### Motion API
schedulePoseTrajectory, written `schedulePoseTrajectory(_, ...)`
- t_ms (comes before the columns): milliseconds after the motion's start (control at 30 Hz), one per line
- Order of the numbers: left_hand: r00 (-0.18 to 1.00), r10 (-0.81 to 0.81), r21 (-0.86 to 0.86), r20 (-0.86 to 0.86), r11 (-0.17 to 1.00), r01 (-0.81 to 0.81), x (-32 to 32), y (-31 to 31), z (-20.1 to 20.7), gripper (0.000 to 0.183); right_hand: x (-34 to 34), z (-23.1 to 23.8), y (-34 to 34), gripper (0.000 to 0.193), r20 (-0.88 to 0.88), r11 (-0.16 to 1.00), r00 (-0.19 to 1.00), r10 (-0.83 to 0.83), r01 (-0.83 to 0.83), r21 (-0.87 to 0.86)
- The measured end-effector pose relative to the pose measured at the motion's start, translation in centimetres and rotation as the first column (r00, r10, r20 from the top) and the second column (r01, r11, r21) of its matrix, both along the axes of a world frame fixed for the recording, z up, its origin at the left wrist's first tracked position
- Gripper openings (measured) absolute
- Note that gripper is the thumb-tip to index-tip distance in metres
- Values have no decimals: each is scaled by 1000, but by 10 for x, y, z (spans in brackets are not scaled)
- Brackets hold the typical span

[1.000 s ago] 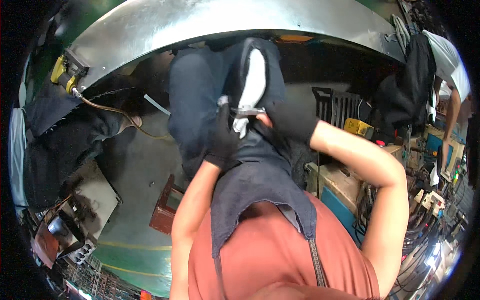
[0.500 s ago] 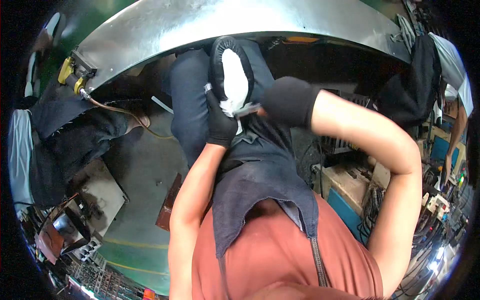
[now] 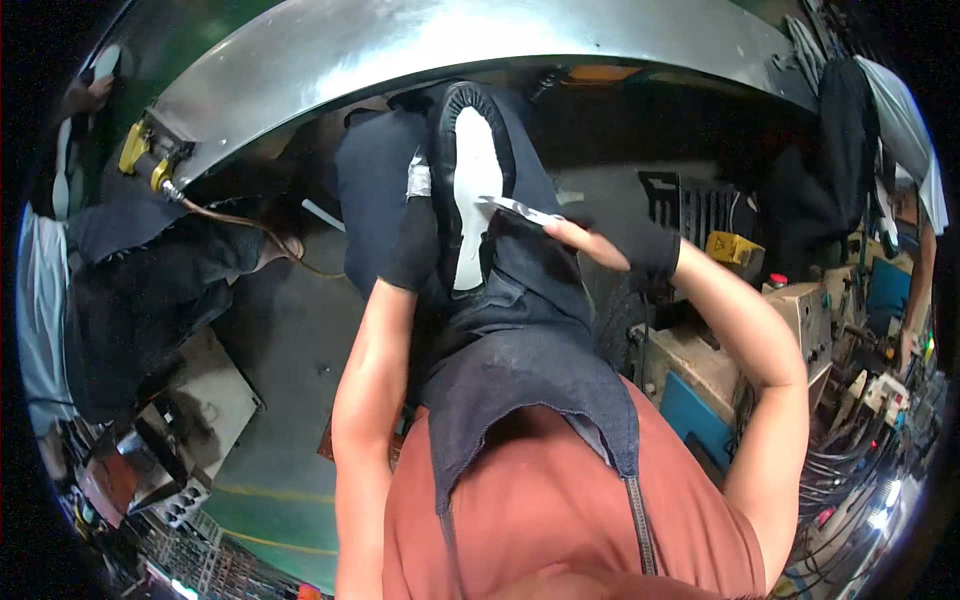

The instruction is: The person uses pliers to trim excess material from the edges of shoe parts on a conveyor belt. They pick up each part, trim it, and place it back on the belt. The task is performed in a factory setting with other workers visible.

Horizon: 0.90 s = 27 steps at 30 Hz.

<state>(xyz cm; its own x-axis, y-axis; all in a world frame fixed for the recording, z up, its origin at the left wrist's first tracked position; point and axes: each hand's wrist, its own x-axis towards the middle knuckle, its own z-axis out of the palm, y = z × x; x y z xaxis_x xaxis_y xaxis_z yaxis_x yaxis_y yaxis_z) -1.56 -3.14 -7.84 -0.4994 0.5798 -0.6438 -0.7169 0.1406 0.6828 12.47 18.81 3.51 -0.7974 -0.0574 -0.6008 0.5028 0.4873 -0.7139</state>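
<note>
Across my lap lies a black shoe upper (image 3: 442, 150), sole side up, its edge gathered in pleats round the toe. A white insole (image 3: 478, 160) covers its underside. My left hand (image 3: 412, 240), in a black fingerless-looking glove with silver tape on one finger, holds the shoe along its left side. Gripped in my right hand (image 3: 622, 235), also black-gloved with bare fingertips, is a slim silvery metal tool (image 3: 520, 210). Its tip reaches the right edge of the insole; I cannot make out its exact kind or whether it touches.
A curved metal bench (image 3: 480, 35) runs across the far side. On its left end hangs a yellow-black air tool (image 3: 145, 160) with a brown hose. Another person's legs (image 3: 160, 280) are at left, another worker (image 3: 900, 150) at right. Beige machine boxes and cables (image 3: 680, 365) crowd my right side.
My right hand has drawn back to the right, its tool now over mid-insole. The crumpled white material at the heel end now lies flat. My left hand has shifted slightly left and nearer.
</note>
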Motion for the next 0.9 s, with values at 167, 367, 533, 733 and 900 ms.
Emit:
schedulePoseTrajectory(167,993,-87,-41,-74,996,84,30,-12,-5,54,-22,47,-20,42,-138,833,935,327,-216,509)
schedulePoseTrajectory(367,647,-152,-212,-747,977,-16,43,26,-8,43,-2,-1,16,35,-328,861,883,334,-145,487)
schedulePoseTrajectory(533,384,-133,-209,-914,964,-164,24,35,-7,63,-41,96,-6,41,-149,767,853,501,-358,532)
schedulePoseTrajectory(733,792,-470,-91,-389,876,474,3,24,-11,103,-57,35,8,45,-223,745,842,492,-274,609)
schedulePoseTrajectory(900,656,-331,-138,-678,935,328,21,8,7,111,-37,35,-20,43,-643,737,365,673,-259,624)
